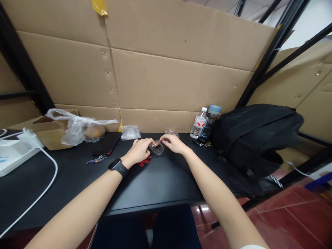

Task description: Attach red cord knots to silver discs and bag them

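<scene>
— Over the black desk (166, 183), between the hands, how was the clear pouch (158, 150) gripped?
— At its nine o'clock, it was pinched by the left hand (139, 151); whether it was held by the right hand (174, 143), at two, could not be told.
— What was risked?
— By a sharp tug, any contents might have been spilled, or the red cord (144, 161), at seven, snagged.

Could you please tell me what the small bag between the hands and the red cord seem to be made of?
The small bag looks like thin, slightly glossy plastic: it is see-through with pale glints. The red cord is probably matte textile, judging by its loose loops.
</scene>
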Action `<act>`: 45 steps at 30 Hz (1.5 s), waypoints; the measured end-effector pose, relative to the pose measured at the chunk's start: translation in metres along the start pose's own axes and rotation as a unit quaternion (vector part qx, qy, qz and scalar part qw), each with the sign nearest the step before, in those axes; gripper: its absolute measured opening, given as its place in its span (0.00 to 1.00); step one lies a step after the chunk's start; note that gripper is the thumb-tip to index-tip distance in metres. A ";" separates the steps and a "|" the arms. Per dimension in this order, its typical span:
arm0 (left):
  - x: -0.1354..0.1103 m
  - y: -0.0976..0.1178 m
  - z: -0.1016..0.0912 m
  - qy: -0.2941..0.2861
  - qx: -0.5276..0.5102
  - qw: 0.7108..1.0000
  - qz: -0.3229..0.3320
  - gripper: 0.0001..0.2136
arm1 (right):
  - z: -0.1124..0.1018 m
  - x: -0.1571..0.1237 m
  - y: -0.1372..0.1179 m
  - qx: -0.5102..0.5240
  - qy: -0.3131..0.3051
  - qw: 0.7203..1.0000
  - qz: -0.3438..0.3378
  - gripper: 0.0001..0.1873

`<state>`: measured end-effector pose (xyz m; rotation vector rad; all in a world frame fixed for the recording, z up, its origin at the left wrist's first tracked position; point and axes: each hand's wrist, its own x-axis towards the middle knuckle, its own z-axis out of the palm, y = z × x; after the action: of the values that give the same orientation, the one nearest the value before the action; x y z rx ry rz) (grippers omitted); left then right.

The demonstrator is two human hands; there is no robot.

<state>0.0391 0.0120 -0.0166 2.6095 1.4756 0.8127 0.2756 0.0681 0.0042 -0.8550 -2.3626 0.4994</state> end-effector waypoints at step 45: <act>0.007 0.005 0.006 0.005 -0.031 0.991 -0.127 0.09 | 0.016 0.005 0.002 -0.016 0.003 0.996 0.091 0.10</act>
<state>0.0483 0.0159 -0.0175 2.3130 1.7091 0.8285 0.2638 0.0705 -0.0073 -1.0904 -2.3036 0.5318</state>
